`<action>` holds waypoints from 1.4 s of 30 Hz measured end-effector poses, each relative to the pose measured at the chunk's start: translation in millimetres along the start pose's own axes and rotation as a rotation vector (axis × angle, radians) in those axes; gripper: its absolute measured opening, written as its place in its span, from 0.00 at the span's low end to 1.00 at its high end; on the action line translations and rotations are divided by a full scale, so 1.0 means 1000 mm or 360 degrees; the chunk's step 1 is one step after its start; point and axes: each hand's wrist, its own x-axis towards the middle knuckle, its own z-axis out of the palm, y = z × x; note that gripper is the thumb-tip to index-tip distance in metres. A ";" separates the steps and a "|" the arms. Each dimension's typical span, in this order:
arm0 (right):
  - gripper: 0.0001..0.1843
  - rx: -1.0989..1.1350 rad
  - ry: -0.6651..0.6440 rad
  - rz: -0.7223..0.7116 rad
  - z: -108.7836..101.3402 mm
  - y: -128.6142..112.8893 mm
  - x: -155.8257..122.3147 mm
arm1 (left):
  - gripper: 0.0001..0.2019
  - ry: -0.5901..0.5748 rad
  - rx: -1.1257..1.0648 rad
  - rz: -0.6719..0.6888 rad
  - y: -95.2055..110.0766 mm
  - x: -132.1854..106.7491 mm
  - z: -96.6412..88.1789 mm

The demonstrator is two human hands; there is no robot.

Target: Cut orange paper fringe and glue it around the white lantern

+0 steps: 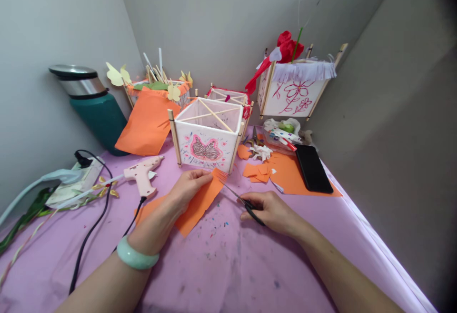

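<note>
My left hand [191, 188], with a pale green bangle [137, 255] on its wrist, pinches a strip of orange paper [202, 206] near its far end. That end carries a row of thin fringe cuts. In my right hand [269, 210] is a pair of scissors [250, 206] with black handles, its blades pointing at the fringed edge. Whether the blades touch the paper is hard to tell. Just beyond my hands stands a white box lantern [207, 147] on wooden sticks, with a pink and brown butterfly drawn on its front.
A pink glue gun [143, 175] and its black cord lie left, near a power strip [76, 184] and a leaning teal bottle [96, 120]. Orange scraps [257, 172] and a black phone [314, 167] lie right. Behind are a flower-drawn lantern [293, 94] and a hanging orange sheet [148, 125].
</note>
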 end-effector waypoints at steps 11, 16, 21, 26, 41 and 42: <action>0.16 -0.0035 0.0018 -0.0010 0.001 0.000 0.000 | 0.11 -0.0090 -0.0008 -0.0014 0.002 -0.002 0.003; 0.17 -0.0035 0.0042 -0.0023 0.002 0.001 0.000 | 0.11 -0.0083 0.0025 -0.0009 0.001 -0.002 0.003; 0.17 -0.0010 0.0018 -0.0022 0.002 0.002 0.001 | 0.11 -0.0100 0.0019 -0.0008 -0.001 -0.001 0.001; 0.17 -0.0032 0.0028 -0.0013 0.001 0.001 0.001 | 0.11 -0.0110 0.0046 0.0002 -0.002 0.000 0.000; 0.19 -0.0048 0.0047 -0.0028 0.002 0.004 0.002 | 0.12 -0.0158 0.0054 -0.0016 0.000 -0.003 0.003; 0.19 -0.0051 0.0054 -0.0027 0.002 0.005 0.002 | 0.11 -0.0161 0.0039 -0.0027 0.000 -0.003 0.003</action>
